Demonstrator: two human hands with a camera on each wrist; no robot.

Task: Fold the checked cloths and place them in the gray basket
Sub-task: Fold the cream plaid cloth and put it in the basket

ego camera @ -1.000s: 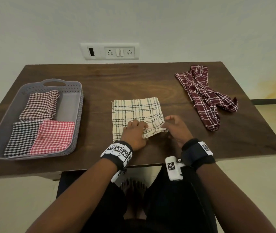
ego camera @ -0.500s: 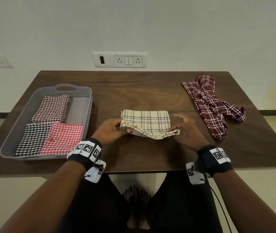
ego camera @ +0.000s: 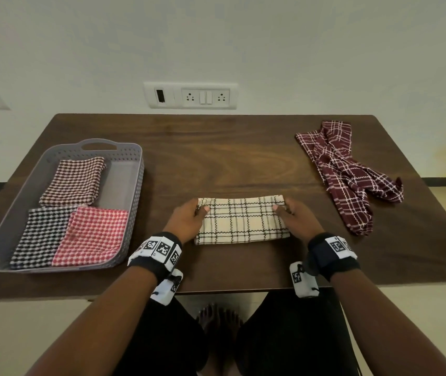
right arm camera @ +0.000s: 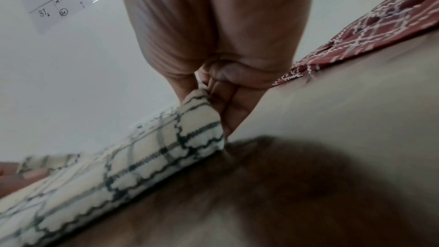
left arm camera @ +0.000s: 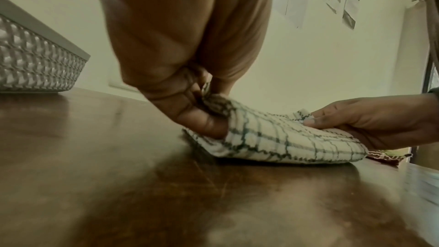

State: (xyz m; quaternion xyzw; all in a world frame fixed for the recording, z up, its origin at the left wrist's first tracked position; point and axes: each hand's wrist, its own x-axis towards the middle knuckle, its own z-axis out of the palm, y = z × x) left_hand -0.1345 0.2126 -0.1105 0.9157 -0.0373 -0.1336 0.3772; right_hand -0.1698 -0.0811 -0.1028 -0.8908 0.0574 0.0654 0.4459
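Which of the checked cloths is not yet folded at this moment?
The maroon cloth, lying crumpled at the table's far right. The cream cloth is folded between both hands, and the other three lie folded in the gray basket.

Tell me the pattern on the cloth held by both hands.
Cream cloth with a dark windowpane check of thin wavy lines; clearest in the head view.

Cream cloth [ego camera: 242, 222] now folded narrower

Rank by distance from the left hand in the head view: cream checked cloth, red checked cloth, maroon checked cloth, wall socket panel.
1. cream checked cloth, in the left hand
2. red checked cloth, left, in the gray basket
3. maroon checked cloth, far right
4. wall socket panel, behind the table
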